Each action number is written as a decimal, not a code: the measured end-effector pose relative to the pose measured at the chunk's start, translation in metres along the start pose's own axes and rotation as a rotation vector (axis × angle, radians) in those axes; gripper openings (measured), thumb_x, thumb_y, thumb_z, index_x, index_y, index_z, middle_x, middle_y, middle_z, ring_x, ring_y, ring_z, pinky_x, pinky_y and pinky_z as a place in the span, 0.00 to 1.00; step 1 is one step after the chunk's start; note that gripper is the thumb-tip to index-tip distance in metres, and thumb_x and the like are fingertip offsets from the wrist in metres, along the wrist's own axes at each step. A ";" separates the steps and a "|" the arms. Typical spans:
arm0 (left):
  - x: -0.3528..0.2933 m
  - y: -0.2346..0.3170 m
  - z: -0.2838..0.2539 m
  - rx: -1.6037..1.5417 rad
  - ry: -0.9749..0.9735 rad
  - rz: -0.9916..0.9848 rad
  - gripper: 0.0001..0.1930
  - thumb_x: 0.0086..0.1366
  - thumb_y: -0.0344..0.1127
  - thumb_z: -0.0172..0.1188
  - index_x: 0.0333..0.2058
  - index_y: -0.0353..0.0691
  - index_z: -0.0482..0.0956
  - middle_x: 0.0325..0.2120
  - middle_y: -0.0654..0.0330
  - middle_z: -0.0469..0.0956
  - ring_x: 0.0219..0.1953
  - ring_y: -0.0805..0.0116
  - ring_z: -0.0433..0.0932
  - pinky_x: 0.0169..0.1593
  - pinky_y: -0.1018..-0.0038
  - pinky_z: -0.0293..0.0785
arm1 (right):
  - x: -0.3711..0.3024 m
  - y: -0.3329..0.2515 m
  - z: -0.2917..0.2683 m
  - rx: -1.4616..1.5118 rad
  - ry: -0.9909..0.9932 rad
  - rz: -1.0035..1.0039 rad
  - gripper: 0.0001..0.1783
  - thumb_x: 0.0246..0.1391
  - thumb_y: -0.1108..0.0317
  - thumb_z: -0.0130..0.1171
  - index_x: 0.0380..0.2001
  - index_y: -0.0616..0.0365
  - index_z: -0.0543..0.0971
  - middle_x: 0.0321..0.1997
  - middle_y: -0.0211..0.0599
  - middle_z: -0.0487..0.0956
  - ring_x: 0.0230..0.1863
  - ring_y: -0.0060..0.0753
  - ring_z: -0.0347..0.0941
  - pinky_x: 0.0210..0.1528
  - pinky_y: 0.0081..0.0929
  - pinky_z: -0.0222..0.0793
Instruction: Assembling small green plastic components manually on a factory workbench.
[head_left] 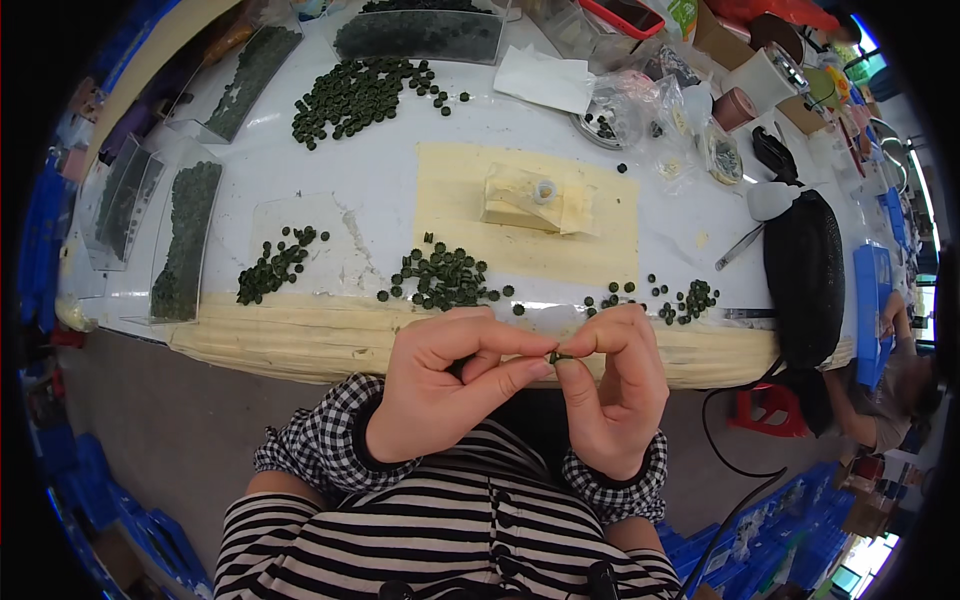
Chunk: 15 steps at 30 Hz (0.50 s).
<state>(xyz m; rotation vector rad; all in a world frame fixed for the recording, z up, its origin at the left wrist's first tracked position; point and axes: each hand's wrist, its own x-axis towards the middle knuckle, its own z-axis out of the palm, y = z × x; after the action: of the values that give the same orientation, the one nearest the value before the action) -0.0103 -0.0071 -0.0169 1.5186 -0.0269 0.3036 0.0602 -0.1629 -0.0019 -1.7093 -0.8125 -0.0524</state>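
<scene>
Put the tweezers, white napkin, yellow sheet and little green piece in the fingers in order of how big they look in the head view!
1. Yellow sheet
2. White napkin
3. Tweezers, thin but long
4. Green piece, smallest even though the fingers hold it near the camera

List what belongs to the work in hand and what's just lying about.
Likely in use:
small green piece, pinched between left hand and right hand
loose green pieces
clear boxes

Apparently just lying about:
red phone
white tissue
reddish roll
</scene>
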 end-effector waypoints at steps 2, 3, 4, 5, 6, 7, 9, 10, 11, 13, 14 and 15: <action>0.000 0.001 0.000 0.029 0.008 0.025 0.11 0.57 0.24 0.63 0.40 0.37 0.82 0.14 0.73 0.60 0.18 0.85 0.56 0.24 0.85 0.54 | -0.001 0.000 0.000 0.017 0.006 0.008 0.07 0.43 0.81 0.62 0.28 0.64 0.76 0.29 0.38 0.75 0.31 0.32 0.70 0.33 0.22 0.66; -0.001 0.001 0.001 0.044 0.013 0.038 0.11 0.56 0.24 0.63 0.40 0.38 0.82 0.14 0.72 0.60 0.18 0.84 0.56 0.24 0.85 0.54 | -0.001 0.000 0.000 0.021 0.011 0.008 0.07 0.43 0.81 0.62 0.28 0.64 0.77 0.29 0.38 0.75 0.31 0.32 0.70 0.33 0.22 0.66; -0.001 0.002 0.001 0.029 0.019 0.023 0.11 0.56 0.24 0.62 0.40 0.38 0.82 0.14 0.72 0.61 0.18 0.84 0.56 0.24 0.85 0.54 | -0.001 0.000 0.000 0.024 0.016 0.008 0.07 0.43 0.81 0.62 0.29 0.64 0.77 0.29 0.38 0.75 0.30 0.32 0.70 0.32 0.22 0.66; -0.001 0.002 0.002 0.015 0.025 0.007 0.11 0.56 0.23 0.62 0.40 0.38 0.82 0.14 0.72 0.61 0.18 0.84 0.56 0.24 0.85 0.54 | -0.002 0.000 0.000 0.028 0.021 0.009 0.07 0.42 0.81 0.62 0.29 0.64 0.77 0.28 0.38 0.75 0.30 0.32 0.70 0.32 0.22 0.66; 0.000 0.002 0.002 -0.001 0.030 -0.008 0.11 0.56 0.23 0.62 0.39 0.38 0.82 0.14 0.72 0.61 0.17 0.85 0.56 0.24 0.85 0.54 | -0.002 0.000 0.000 0.038 0.021 0.012 0.08 0.42 0.82 0.62 0.29 0.64 0.78 0.28 0.38 0.75 0.30 0.31 0.70 0.32 0.22 0.66; -0.001 0.001 0.002 -0.012 0.020 -0.009 0.11 0.57 0.23 0.62 0.40 0.37 0.82 0.14 0.72 0.61 0.18 0.85 0.56 0.24 0.85 0.54 | -0.002 0.000 -0.001 0.048 0.020 0.016 0.08 0.42 0.82 0.63 0.29 0.64 0.78 0.28 0.38 0.75 0.30 0.31 0.70 0.32 0.21 0.66; -0.002 -0.001 0.001 -0.034 0.001 -0.011 0.11 0.57 0.23 0.62 0.40 0.37 0.82 0.15 0.72 0.62 0.18 0.85 0.56 0.24 0.86 0.55 | -0.003 0.000 -0.001 0.066 0.022 0.020 0.09 0.41 0.83 0.63 0.30 0.64 0.79 0.29 0.38 0.75 0.30 0.30 0.71 0.32 0.21 0.66; -0.002 -0.001 0.001 -0.059 0.006 -0.028 0.11 0.57 0.23 0.62 0.40 0.36 0.81 0.15 0.73 0.62 0.18 0.85 0.56 0.24 0.86 0.55 | -0.004 0.000 -0.002 0.073 0.025 0.020 0.09 0.41 0.83 0.63 0.30 0.64 0.79 0.29 0.38 0.75 0.30 0.29 0.71 0.32 0.21 0.66; -0.002 -0.002 0.002 -0.085 0.011 -0.046 0.10 0.57 0.23 0.62 0.39 0.36 0.81 0.15 0.73 0.63 0.18 0.86 0.56 0.24 0.86 0.55 | -0.004 0.001 -0.002 0.081 0.027 0.020 0.09 0.41 0.83 0.63 0.30 0.64 0.79 0.29 0.37 0.75 0.30 0.29 0.71 0.32 0.20 0.66; -0.002 -0.003 0.003 -0.132 0.026 -0.072 0.10 0.58 0.23 0.62 0.39 0.35 0.81 0.15 0.74 0.63 0.18 0.86 0.56 0.24 0.86 0.55 | -0.004 0.001 -0.001 0.095 0.033 0.037 0.10 0.41 0.84 0.63 0.31 0.65 0.79 0.29 0.37 0.75 0.30 0.28 0.70 0.32 0.20 0.66; -0.002 -0.004 0.004 -0.154 0.036 -0.081 0.09 0.58 0.23 0.62 0.39 0.35 0.81 0.15 0.74 0.63 0.18 0.87 0.55 0.24 0.87 0.55 | -0.004 0.001 -0.001 0.103 0.035 0.046 0.10 0.41 0.84 0.63 0.31 0.65 0.80 0.29 0.37 0.75 0.31 0.27 0.70 0.32 0.20 0.66; -0.002 -0.005 0.004 -0.178 0.044 -0.090 0.09 0.58 0.23 0.61 0.38 0.35 0.81 0.15 0.75 0.63 0.18 0.87 0.55 0.24 0.87 0.55 | -0.005 0.003 0.000 0.136 0.043 0.063 0.10 0.41 0.84 0.63 0.31 0.65 0.80 0.29 0.37 0.75 0.31 0.27 0.70 0.33 0.20 0.65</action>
<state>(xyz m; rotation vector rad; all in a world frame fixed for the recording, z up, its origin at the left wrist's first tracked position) -0.0104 -0.0114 -0.0219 1.3322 0.0487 0.2556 0.0577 -0.1656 -0.0067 -1.5987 -0.7136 0.0096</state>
